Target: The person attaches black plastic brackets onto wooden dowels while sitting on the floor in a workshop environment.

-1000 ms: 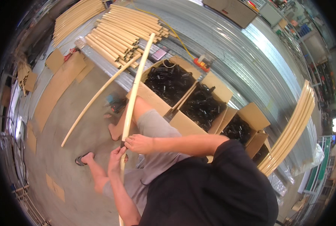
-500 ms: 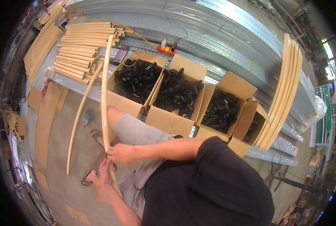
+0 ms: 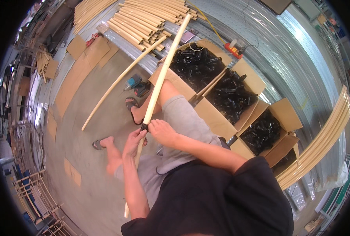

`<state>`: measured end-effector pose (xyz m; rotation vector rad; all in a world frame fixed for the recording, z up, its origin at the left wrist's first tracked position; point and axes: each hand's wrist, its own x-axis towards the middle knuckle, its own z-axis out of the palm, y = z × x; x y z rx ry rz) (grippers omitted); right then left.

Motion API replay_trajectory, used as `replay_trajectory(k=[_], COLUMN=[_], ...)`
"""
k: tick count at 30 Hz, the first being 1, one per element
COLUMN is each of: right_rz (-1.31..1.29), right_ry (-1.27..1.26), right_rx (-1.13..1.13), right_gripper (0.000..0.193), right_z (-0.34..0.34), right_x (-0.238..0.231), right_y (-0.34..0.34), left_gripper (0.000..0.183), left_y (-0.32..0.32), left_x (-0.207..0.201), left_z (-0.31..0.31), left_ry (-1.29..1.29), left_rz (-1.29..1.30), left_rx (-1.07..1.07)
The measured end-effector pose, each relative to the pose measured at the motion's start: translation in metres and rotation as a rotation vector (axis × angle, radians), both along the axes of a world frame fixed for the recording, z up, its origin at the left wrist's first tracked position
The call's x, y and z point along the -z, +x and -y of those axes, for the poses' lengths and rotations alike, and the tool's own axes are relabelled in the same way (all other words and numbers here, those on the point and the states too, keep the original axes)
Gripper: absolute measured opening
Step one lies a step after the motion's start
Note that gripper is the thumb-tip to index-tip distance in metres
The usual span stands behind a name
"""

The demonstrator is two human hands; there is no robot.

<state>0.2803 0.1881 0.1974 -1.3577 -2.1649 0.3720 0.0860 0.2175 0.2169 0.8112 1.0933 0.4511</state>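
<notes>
We lose part of the black fitting point(image 3: 144, 127) behind the left hand point(image 3: 134, 142). The top edge crops the brown box point(image 3: 276, 5) for us.

1 long tan pole point(image 3: 164, 74) | slanted | 1 black fitting point(image 3: 144, 127) near mid-length

Fairly bright, even light; white glare streaks the metal stack point(image 3: 296, 30) at upper right (edges bend, corners go black).

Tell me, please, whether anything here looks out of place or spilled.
The blue-and-black power tool on the floor seems slightly out of place: it sits close to a sandalled foot. I see nothing spilled.
</notes>
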Motion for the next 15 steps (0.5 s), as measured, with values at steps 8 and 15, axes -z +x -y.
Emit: replay_trajectory(k=[8, 15], right_rz=[-0.319, -0.776], right_ry=[-0.191, -0.483], right_rx=[0.077, 0.307], right_gripper=[0.014, 0.028], right_z=[0.002, -0.017], right_x=[0.001, -0.013], right_y=[0.008, 0.019], left_gripper=[0.032, 0.048], left_y=[0.007, 0.013], left_x=[-0.008, -0.014], left_z=[0.003, 0.012], left_ry=[0.055, 0.149], left_rz=[-0.025, -0.092], left_rx=[-0.010, -0.007])
